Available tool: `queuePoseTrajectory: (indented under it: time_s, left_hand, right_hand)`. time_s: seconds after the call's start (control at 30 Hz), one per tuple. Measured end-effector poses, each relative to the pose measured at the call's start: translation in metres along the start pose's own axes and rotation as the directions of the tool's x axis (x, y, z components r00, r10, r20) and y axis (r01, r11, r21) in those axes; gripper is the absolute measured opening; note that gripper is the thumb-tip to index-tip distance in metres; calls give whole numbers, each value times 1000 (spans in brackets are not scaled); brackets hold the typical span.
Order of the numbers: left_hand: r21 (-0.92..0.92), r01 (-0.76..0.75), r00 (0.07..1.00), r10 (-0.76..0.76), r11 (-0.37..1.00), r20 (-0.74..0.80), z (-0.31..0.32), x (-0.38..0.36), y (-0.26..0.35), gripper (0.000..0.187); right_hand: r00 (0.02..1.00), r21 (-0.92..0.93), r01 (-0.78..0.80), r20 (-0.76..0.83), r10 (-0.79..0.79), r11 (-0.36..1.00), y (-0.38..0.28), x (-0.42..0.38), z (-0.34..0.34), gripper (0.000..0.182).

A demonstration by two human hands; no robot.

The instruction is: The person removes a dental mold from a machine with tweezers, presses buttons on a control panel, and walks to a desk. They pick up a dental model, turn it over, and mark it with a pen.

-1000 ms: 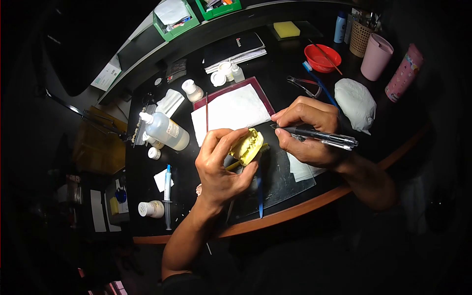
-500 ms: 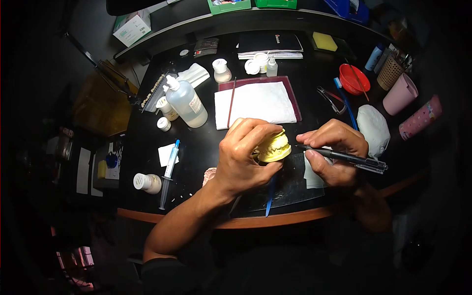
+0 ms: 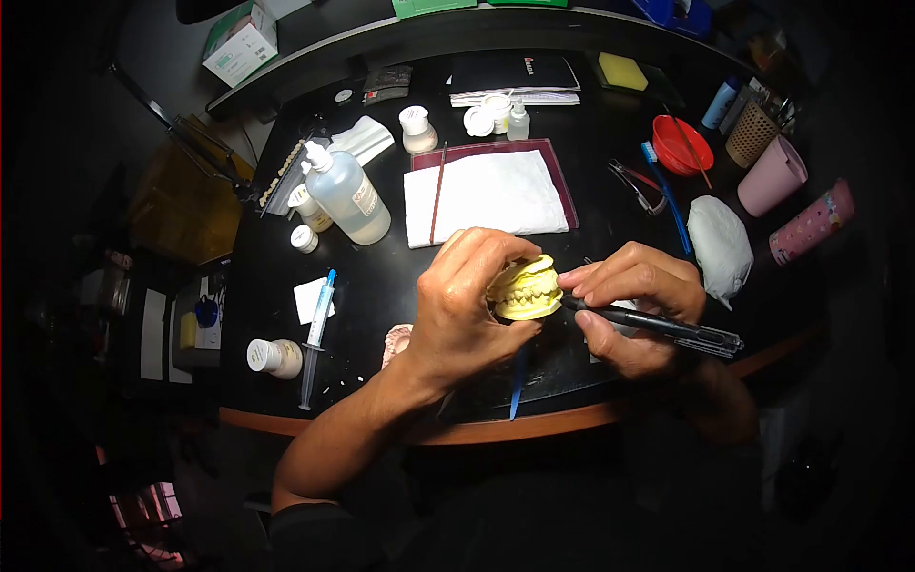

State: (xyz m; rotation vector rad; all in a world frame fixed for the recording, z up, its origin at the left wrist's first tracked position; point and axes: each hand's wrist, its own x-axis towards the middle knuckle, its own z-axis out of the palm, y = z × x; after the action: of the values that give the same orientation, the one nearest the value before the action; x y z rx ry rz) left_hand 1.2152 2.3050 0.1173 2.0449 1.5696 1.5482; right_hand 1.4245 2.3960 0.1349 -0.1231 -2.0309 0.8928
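Observation:
Held in my left hand (image 3: 467, 296) is a yellow dental cast (image 3: 529, 290), its rows of teeth turned toward my right side. The thumb grips it from below and the fingers from above. My right hand (image 3: 643, 307) pinches a black pen (image 3: 658, 324) with a clear end. The pen's tip is at the right edge of the cast; whether it touches is hard to tell. One right fingertip rests at the cast's side. Partly hidden behind my left wrist lies a pink cast (image 3: 396, 341). Under the hands is a blue-handled tool (image 3: 518, 386).
A white cloth (image 3: 486, 198) with a thin brush (image 3: 438, 195) lies beyond my hands. To the left stand a squeeze bottle (image 3: 350, 198), a syringe (image 3: 318, 338) and a jar (image 3: 274, 357). On the right are a red bowl (image 3: 682, 146), a toothbrush (image 3: 670, 202) and a white wrapped lump (image 3: 720, 248).
My right hand and the pen have come left up to the cast. The cast has turned, so more of its teeth face me. The whole view has shifted slightly.

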Motion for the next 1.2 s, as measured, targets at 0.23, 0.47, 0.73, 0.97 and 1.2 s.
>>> queuePoseTrajectory:
  time_s: [0.23,0.47,0.73,0.97,1.2]
  left_hand:
    - [-29,-41,999,42,999,33,-1,-2,-1,49]
    - [-103,54,995,-45,993,91,-4,-3,0,51]
    - [-128,42,997,-33,991,71,-2,-3,0,55]
    - [-94,27,999,-23,995,42,-4,-4,0,55]
    - [-73,13,999,-9,997,52,-5,-5,1,53]
  right_hand:
    - [1000,-3,19,16,-19,1000,1,-1,1,16]
    - [1000,59,2,6,-2,998,3,-2,2,15]
    - [1000,40,1,5,-1,999,5,-1,-2,15]
    - [1000,52,14,12,-14,999,4,0,-1,16]
    - [1000,50,8,17,-9,999,1,-1,1,17]
